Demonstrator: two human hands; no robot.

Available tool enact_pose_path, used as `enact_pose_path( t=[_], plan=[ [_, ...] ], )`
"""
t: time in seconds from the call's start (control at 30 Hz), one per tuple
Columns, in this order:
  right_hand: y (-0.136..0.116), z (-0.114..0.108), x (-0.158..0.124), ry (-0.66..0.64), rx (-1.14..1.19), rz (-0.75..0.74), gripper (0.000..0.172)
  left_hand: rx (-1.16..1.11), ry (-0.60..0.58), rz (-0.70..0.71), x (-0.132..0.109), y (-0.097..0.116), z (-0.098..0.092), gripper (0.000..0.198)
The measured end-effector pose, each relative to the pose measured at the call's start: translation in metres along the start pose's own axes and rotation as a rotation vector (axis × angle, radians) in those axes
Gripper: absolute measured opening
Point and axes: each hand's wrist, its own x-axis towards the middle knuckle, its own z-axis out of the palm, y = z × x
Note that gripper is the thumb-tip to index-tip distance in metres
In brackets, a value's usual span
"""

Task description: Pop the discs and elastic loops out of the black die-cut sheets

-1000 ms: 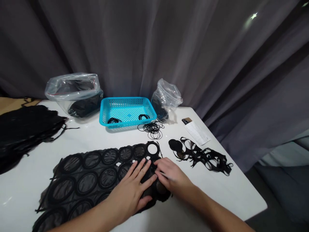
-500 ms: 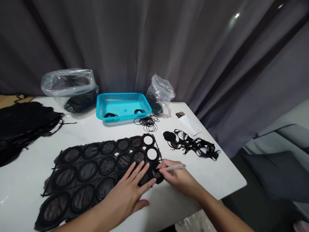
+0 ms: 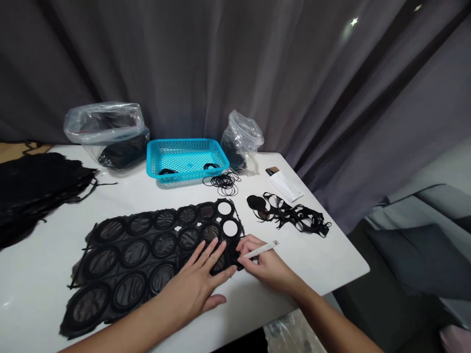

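Observation:
A sheet of black rubber rings (image 3: 127, 252), moulded in rows with thin film across most of them, lies on the white table. My left hand (image 3: 200, 272) rests on it, fingers spread and palm down, near its right end. Held like a pen, a slim, flat, pale tool (image 3: 261, 249), tweezers-like, is in my right hand (image 3: 263, 262). Its tip is hidden by my fingers at the sheet's lower right corner. Two rings (image 3: 230, 228) at the right end are open, with white table showing through them. My fingers cover the ring at the corner.
Behind the sheet stands a blue basket (image 3: 187, 180) with thin black rings, more loose rings (image 3: 223, 183) beside it. Plastic bags (image 3: 105, 132) flank the basket. Black scrap webbing (image 3: 298, 215), a phone (image 3: 272, 170) and paper (image 3: 286, 186) lie right. Black sheets (image 3: 37, 191) are piled left.
My right hand has turned slightly at the sheet's corner, and the pale tool now shows its flat side. My left hand stays spread on the sheet. The whole view has shifted a little.

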Motion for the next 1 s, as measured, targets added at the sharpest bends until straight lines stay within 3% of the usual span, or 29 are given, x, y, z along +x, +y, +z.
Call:
enact_pose_path(
  t=[0.23, 0.43, 0.5, 0.6, 0.63, 0.67, 0.73, 0.87, 1.0],
  plan=[
    [-0.004, 0.003, -0.001, -0.007, -0.075, -0.013, 0.017, -0.026, 0.002, -0.007, -0.001, 0.001, -0.001, 0.074],
    [0.008, 0.026, -0.014, 0.053, -0.455, -0.238, 0.016, -0.055, 0.032, -0.007, 0.0, 0.001, -0.001, 0.07],
    [0.015, 0.013, -0.008, 0.159, -0.486, -0.221, 0.016, -0.06, 0.04, -0.006, 0.001, 0.001, -0.001, 0.068],
    [0.018, -0.019, 0.008, 0.464, -0.412, -0.064, 0.017, -0.05, 0.039, 0.001, 0.001, 0.002, -0.004, 0.069],
    [0.015, -0.026, 0.012, 0.508, -0.371, -0.015, 0.019, -0.043, 0.031, 0.004, 0.0, 0.002, -0.006, 0.072],
    [0.011, -0.029, 0.016, 0.499, -0.324, 0.018, 0.019, -0.037, 0.024, 0.006, -0.003, 0.002, -0.009, 0.075],
    [-0.002, -0.021, 0.018, 0.344, -0.227, 0.038, 0.02, -0.026, 0.013, -0.008, -0.012, -0.001, -0.014, 0.08],
    [-0.023, 0.019, 0.014, 0.009, -0.126, -0.03, 0.013, -0.02, -0.034, -0.039, -0.038, -0.01, -0.02, 0.079],
    [-0.029, 0.039, 0.012, -0.089, -0.068, -0.063, 0.011, -0.016, -0.041, -0.027, -0.053, -0.013, -0.02, 0.075]
  ],
)
